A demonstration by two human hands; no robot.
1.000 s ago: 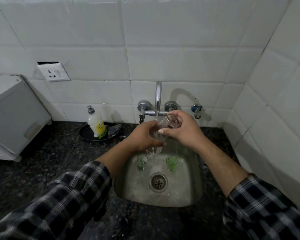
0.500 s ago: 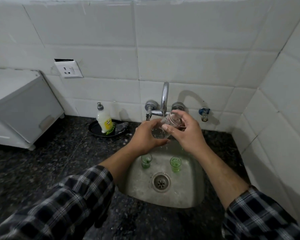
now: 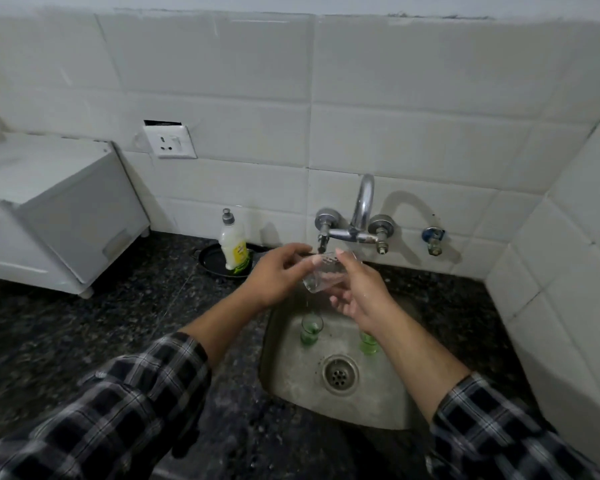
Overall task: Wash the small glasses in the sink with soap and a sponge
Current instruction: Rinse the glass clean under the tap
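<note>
A small clear glass [image 3: 321, 277] is held tilted over the steel sink [image 3: 284, 368], just below the tap [image 3: 355, 220]. My left hand [image 3: 278, 275] grips it from the left with thumb and fingers. My right hand [image 3: 359, 289] touches its right side, fingers spread underneath. A thin trickle of water drips from the glass into the sink. Two small green glasses stand upright in the basin: one [image 3: 310, 329] at the back left, another [image 3: 368, 342] partly hidden behind my right wrist. No sponge shows.
A soap bottle [image 3: 234, 244] stands on a dark dish [image 3: 212, 263] left of the tap. A white appliance [image 3: 59, 209] sits on the black granite counter [image 3: 118, 323] at far left. A drain [image 3: 339, 374] lies mid-basin. A tiled wall closes the right side.
The glass has tipped and shifted slightly left under the spout. My right hand has loosened from gripping the rim to fingers spread beneath it. The view has tilted upward.
</note>
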